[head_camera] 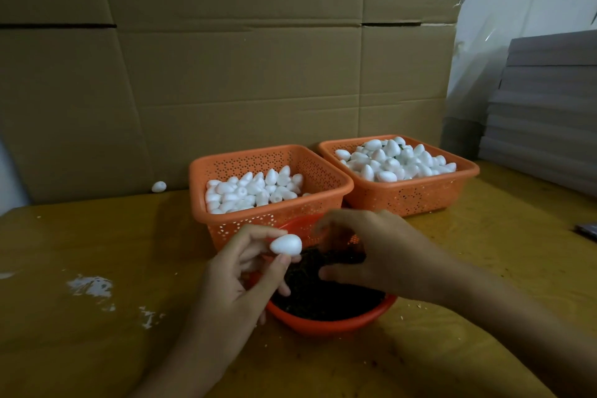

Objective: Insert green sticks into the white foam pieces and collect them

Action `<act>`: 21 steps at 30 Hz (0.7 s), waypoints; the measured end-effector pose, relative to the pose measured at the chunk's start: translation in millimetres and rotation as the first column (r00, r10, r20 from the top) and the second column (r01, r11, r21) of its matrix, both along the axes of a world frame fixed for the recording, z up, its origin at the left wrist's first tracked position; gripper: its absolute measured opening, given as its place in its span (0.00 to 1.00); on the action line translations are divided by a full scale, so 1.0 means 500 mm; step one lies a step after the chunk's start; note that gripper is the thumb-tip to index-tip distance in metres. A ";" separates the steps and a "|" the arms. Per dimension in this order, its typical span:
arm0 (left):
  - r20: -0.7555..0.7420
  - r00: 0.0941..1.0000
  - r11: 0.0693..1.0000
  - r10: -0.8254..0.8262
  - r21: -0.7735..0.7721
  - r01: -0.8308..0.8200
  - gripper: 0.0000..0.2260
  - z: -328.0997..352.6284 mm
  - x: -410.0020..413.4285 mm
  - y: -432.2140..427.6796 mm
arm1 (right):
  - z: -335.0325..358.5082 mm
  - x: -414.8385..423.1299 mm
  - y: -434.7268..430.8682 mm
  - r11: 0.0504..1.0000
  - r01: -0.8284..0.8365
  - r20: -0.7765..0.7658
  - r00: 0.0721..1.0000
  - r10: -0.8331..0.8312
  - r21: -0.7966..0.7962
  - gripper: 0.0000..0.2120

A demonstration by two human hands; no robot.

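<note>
Though right fingers (pixel 339 275) unclear over stick bowl (pixel 323 327), left fingers (pixel 284 261) around 1 foam piece (pixel 286 244)

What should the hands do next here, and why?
Probably the right hand should pinch one stick out of the dark pile in the red bowl and lift it toward the foam piece. The left hand holds that piece up with no stick showing in it, and the right hand's blurred fingers are at the pile.
</note>
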State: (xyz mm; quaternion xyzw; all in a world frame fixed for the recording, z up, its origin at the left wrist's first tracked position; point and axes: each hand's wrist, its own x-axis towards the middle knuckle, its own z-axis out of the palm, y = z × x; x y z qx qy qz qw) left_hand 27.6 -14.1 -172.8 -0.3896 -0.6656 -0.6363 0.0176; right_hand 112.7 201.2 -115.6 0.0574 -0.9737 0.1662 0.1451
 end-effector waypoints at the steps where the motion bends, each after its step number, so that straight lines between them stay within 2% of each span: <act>1: 0.005 1.000 1.000 -0.003 0.003 0.003 0.10 0.001 0.002 0.001 | -0.001 0.002 0.001 0.996 -0.001 0.070 0.998 -0.005 0.090 0.20; 3: -0.007 1.000 1.000 -0.005 -0.009 0.005 0.09 0.001 0.004 0.002 | -0.007 0.005 -0.002 0.987 -0.031 0.161 0.987 0.006 0.155 0.18; 10: -0.088 0.996 0.995 0.020 -0.094 -0.028 0.11 -0.004 0.004 0.004 | -0.014 0.002 -0.003 0.998 -0.017 0.158 0.987 0.007 0.061 0.10; 13: -0.107 0.994 0.995 0.025 -0.094 -0.035 0.10 -0.004 0.001 0.005 | -0.013 -0.002 0.000 1.000 -0.020 0.153 0.988 0.023 -0.023 0.07; 16: -0.121 0.992 0.997 0.028 -0.072 -0.037 0.10 -0.002 0.002 0.005 | -0.010 -0.007 0.005 0.993 -0.033 0.084 0.996 0.043 -0.117 0.06; 21: -0.144 0.989 0.998 0.021 -0.056 -0.029 0.11 0.000 0.004 0.003 | -0.017 -0.013 0.008 0.938 -0.065 0.026 0.997 0.078 -0.342 0.05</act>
